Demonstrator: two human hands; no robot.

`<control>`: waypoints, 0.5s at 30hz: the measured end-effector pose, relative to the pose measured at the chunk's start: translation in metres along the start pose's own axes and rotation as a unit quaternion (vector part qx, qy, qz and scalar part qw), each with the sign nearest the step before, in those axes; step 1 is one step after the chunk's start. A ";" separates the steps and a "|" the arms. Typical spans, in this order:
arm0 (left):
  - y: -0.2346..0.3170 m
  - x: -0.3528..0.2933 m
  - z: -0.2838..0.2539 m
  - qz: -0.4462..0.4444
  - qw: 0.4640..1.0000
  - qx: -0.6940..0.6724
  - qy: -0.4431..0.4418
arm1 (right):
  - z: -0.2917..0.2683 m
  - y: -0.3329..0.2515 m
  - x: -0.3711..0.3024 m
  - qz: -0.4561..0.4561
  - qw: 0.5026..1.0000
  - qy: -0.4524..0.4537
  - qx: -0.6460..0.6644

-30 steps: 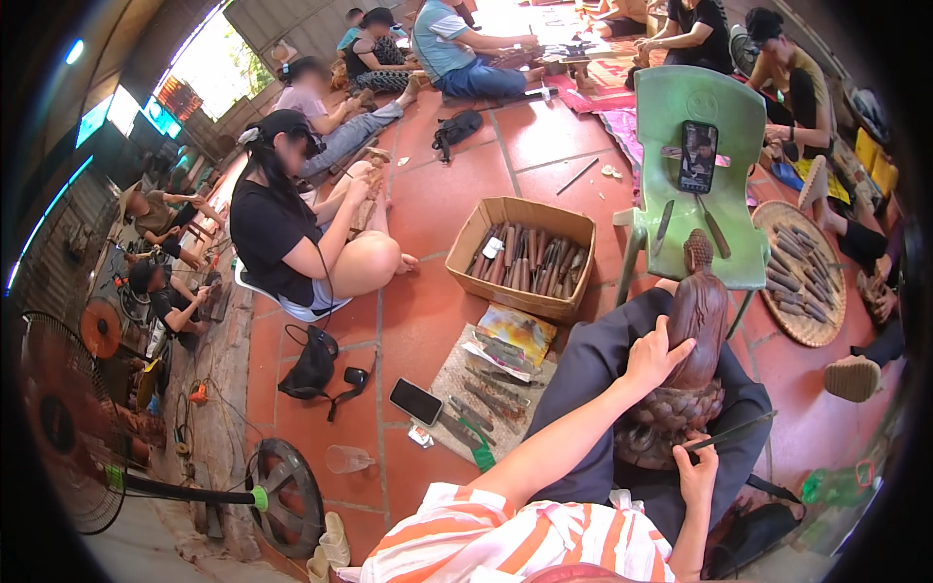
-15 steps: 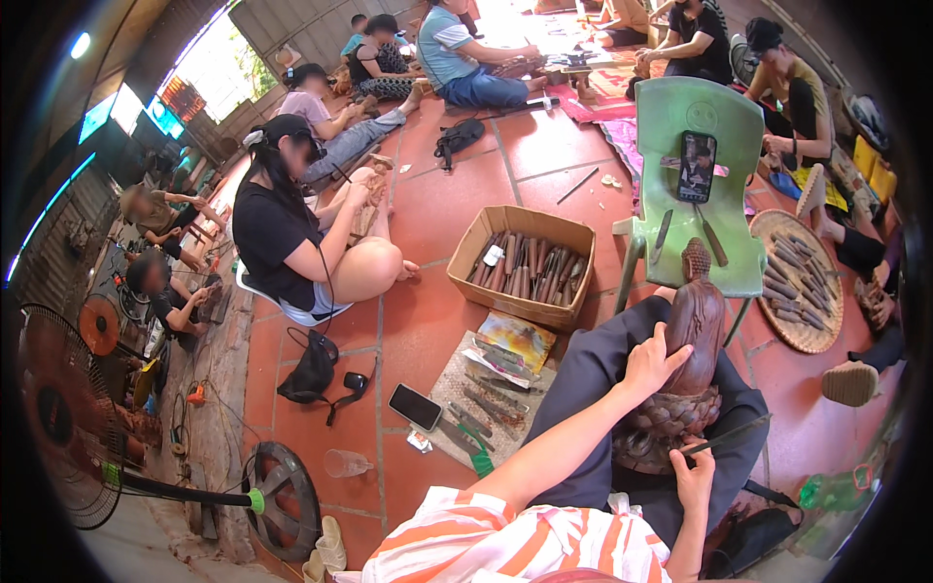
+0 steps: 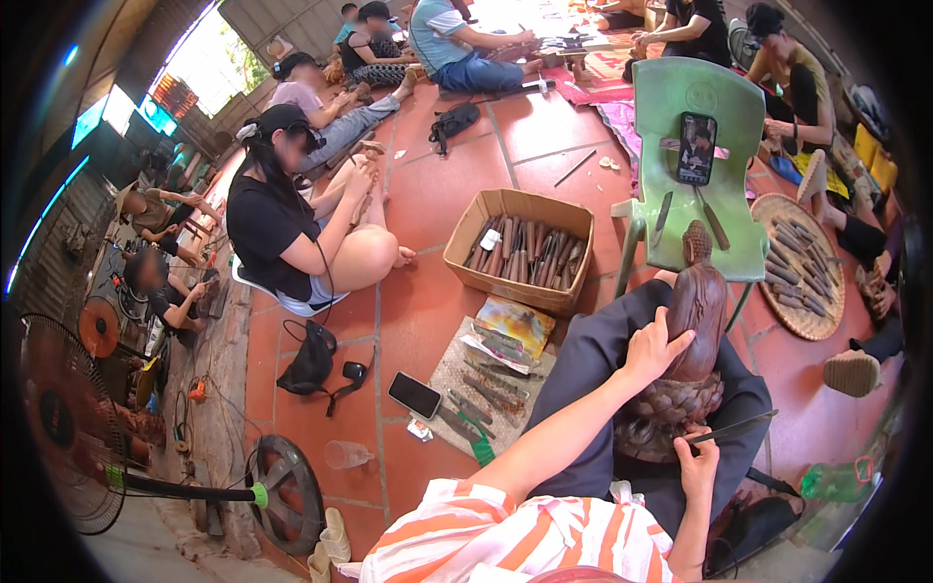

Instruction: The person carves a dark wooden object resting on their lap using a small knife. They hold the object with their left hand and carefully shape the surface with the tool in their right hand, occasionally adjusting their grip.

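A dark brown carved wooden statue [image 3: 696, 321], a seated figure on a petalled base, stands upright between my legs. My left hand [image 3: 653, 352] grips its side, thumb across the front and fingers behind. Low by the petalled base, my right hand [image 3: 697, 449] pinches a thin dark metal hand tool [image 3: 741, 425] that points out to the right. Its other end lies hidden at the fingers, so I cannot tell whether it touches the wood. Just beyond the statue is a green plastic chair [image 3: 695, 97], with a phone [image 3: 696, 148] propped against its back and two narrow blades on its seat.
A cardboard box [image 3: 466, 271] of wooden-handled tools sits ahead. Left of my leg, a mat [image 3: 452, 364] bears blades; a phone [image 3: 415, 394] and plastic cup [image 3: 348, 455] lie nearby. A woven tray [image 3: 802, 330] of tools is at right. Several people sit around; a fan [image 3: 63, 418] stands left.
My right hand and its tool have shifted slightly upward along the base. My left hand keeps its hold on the statue. The whole view has moved a little.
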State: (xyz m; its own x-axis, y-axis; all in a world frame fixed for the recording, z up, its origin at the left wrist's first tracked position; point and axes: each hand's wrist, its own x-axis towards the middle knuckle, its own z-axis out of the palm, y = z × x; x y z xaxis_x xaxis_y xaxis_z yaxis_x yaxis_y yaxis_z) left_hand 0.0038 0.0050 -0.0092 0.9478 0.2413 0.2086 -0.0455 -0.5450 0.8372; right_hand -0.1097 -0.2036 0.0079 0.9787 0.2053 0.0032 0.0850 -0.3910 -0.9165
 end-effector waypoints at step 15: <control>0.004 0.001 -0.002 -0.004 1.000 -0.002 -0.007 | -0.003 0.006 0.003 0.079 0.991 0.027 0.102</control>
State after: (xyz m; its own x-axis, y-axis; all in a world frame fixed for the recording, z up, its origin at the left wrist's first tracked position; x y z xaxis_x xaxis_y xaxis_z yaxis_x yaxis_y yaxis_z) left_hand 0.0040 0.0048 -0.0050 0.9524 0.2347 0.1948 -0.0390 -0.5397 0.8409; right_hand -0.1062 -0.2076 0.0038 0.9857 0.1060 -0.1312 -0.1049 -0.2243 -0.9689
